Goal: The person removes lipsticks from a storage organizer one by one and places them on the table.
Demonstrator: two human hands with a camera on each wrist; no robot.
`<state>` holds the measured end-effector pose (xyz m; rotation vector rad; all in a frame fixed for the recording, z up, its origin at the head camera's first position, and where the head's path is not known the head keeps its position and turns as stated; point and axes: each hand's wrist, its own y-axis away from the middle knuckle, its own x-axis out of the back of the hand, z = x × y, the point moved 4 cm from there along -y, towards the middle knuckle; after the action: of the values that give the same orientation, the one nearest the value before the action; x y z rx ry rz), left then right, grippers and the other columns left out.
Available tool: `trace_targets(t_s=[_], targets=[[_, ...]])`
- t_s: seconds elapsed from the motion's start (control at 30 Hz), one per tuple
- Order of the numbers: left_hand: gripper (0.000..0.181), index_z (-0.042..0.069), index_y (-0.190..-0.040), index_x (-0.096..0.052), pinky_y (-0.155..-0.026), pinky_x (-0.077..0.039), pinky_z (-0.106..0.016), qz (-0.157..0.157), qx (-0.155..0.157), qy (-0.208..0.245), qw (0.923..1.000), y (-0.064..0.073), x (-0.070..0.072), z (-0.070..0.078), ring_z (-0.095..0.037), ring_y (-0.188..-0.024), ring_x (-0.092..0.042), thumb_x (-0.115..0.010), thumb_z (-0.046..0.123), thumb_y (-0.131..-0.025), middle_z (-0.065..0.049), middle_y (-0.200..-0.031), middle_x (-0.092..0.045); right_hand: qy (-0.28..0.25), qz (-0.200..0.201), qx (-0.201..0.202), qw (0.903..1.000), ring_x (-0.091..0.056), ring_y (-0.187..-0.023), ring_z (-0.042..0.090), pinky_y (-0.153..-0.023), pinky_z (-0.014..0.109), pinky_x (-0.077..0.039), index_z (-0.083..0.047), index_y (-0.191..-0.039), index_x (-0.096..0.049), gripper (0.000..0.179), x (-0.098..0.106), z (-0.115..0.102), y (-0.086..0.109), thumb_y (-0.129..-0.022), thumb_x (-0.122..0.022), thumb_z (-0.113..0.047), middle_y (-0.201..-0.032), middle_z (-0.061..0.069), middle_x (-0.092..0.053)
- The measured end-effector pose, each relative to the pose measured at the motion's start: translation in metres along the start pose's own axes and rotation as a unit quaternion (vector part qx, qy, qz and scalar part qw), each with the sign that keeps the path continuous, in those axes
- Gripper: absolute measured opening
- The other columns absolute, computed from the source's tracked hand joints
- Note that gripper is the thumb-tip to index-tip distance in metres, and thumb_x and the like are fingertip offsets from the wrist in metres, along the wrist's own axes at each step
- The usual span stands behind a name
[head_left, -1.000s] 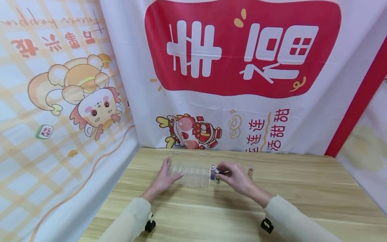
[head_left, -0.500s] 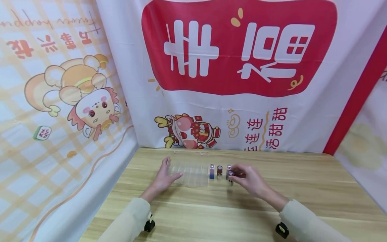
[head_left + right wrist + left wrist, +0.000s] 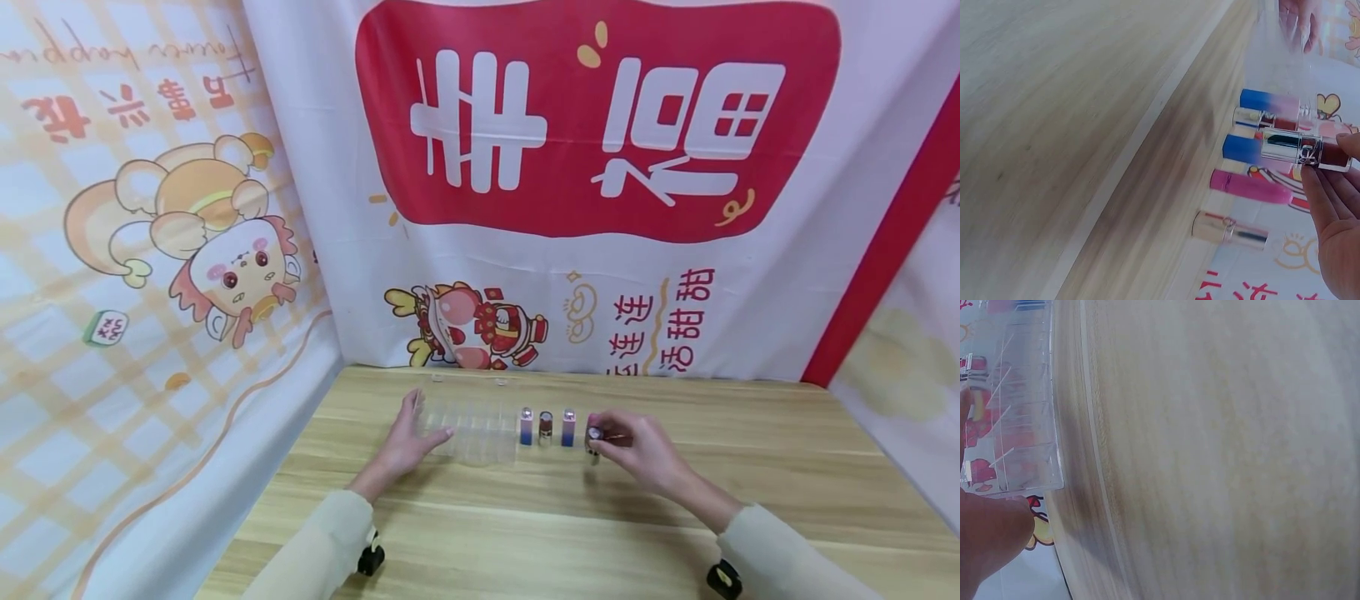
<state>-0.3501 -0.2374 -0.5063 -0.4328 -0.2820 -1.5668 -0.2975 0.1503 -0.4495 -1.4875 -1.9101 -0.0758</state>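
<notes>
A clear plastic organizer point(image 3: 480, 433) with divided slots stands on the table. My left hand point(image 3: 408, 442) grips its left end, with the thumb point(image 3: 997, 528) against the side in the left wrist view. My right hand point(image 3: 645, 450) pinches a lipstick tube point(image 3: 1307, 150), silver with a dark red end, in front of a row of standing tubes. To the organizer's right stand a blue-and-pink lipstick point(image 3: 527, 427), a dark red and silver one point(image 3: 546, 427) and another blue-and-pink one point(image 3: 568, 427). A magenta tube point(image 3: 1250, 186) and a pale pink-gold tube point(image 3: 1229, 230) follow, largely hidden by my right hand in the head view.
Everything stands on a wood-grain table point(image 3: 495, 533), near its back edge. A printed white cloth point(image 3: 360, 275) hangs directly behind it. Another patterned cloth point(image 3: 150, 350) runs along the left side.
My right hand has moved to the right along the row, carrying the lipstick tube and uncovering the tubes nearer the organizer. My left hand has stayed on the organizer.
</notes>
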Motion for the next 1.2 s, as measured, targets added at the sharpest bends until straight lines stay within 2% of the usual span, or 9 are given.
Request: trace_targets(t_s=[0.3, 0.5, 0.67, 0.73, 1.0, 1.2], targets=[[0.111, 0.014, -0.163, -0.010, -0.126, -0.017, -0.054, -0.002, 0.001, 0.000, 1.0000, 0.001, -0.001, -0.001, -0.037, -0.155, -0.019, -0.083, 0.040, -0.084, -0.015, -0.170, -0.015, 0.032, 0.032, -0.005, 0.9990, -0.074, -0.089, 0.020, -0.080, 0.026, -0.063, -0.001, -0.108, -0.071, 0.023, 0.019, 0.016, 0.010, -0.086, -0.079, -0.002, -0.100, 0.008, -0.076], [0.107, 0.014, -0.164, -0.007, -0.126, -0.016, -0.055, -0.003, 0.005, 0.006, 1.0000, 0.000, 0.001, -0.004, -0.038, -0.155, -0.017, -0.082, 0.032, -0.088, -0.016, -0.171, -0.012, 0.047, 0.058, 0.013, 0.9971, -0.075, -0.086, 0.020, -0.076, 0.023, -0.063, 0.001, -0.106, -0.071, 0.023, 0.033, 0.026, 0.014, -0.086, -0.080, 0.000, -0.098, 0.010, -0.076], [0.111, 0.013, -0.164, -0.006, -0.125, -0.016, -0.056, -0.003, 0.003, 0.003, 1.0000, 0.000, 0.002, -0.004, -0.039, -0.155, -0.018, -0.082, 0.040, -0.086, -0.017, -0.171, -0.012, 0.067, 0.080, 0.019, 0.9944, -0.075, -0.083, 0.021, -0.074, 0.022, -0.063, -0.003, -0.101, -0.072, 0.020, 0.044, 0.033, 0.013, -0.084, -0.081, 0.000, -0.094, 0.008, -0.076], [0.112, 0.012, -0.164, -0.006, -0.125, -0.016, -0.057, -0.004, 0.003, 0.001, 1.0000, 0.000, 0.002, -0.004, -0.040, -0.154, -0.018, -0.082, 0.041, -0.086, -0.018, -0.170, -0.012, 0.073, 0.081, 0.015, 0.9939, -0.075, -0.083, 0.021, -0.074, 0.022, -0.063, -0.003, -0.102, -0.072, 0.020, 0.047, 0.037, 0.012, -0.084, -0.081, 0.000, -0.095, 0.009, -0.076], [0.106, 0.014, -0.164, -0.007, -0.125, -0.016, -0.056, -0.007, 0.013, 0.002, 0.9999, 0.000, -0.001, -0.005, -0.039, -0.154, -0.018, -0.081, 0.030, -0.089, -0.017, -0.170, -0.012, 0.091, 0.083, -0.018, 0.9922, -0.075, -0.084, 0.023, -0.074, 0.024, -0.063, -0.004, -0.102, -0.071, 0.019, 0.053, 0.050, 0.014, -0.086, -0.081, -0.002, -0.096, 0.011, -0.076], [0.107, 0.013, -0.164, -0.006, -0.125, -0.016, -0.055, -0.010, 0.002, 0.011, 0.9999, -0.002, -0.002, -0.001, -0.040, -0.155, -0.017, -0.081, 0.029, -0.089, -0.017, -0.171, -0.011, 0.102, 0.090, -0.055, 0.9892, -0.075, -0.087, 0.028, -0.074, 0.024, -0.063, -0.001, -0.106, -0.070, 0.023, 0.060, 0.060, 0.013, -0.086, -0.081, -0.004, -0.098, 0.015, -0.075]])
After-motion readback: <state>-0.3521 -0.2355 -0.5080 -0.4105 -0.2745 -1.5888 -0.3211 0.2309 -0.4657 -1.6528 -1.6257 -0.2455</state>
